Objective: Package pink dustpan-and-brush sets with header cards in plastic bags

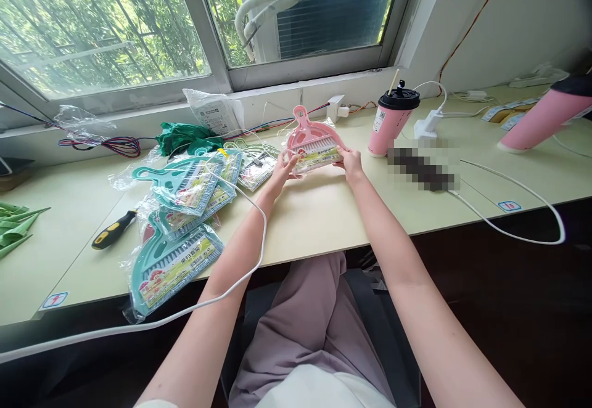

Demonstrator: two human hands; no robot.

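Observation:
A pink dustpan-and-brush set (312, 141) in a clear wrapper is held above the pale table (324, 211), handle pointing away from me. My left hand (283, 171) grips its left edge with curled fingers. Along the set's right edge, my right hand (350, 163) has its fingers closed. Several teal sets (185, 186) in wrappers lie piled to the left, one (171, 266) near the front edge.
A screwdriver (113, 230) with a black and yellow handle lies left of the pile. A pink cup (391, 121) with a black lid stands at the right. White cables (518, 235) loop over the table. Empty wrappers (215, 112) and green cloth (182, 137) sit by the window.

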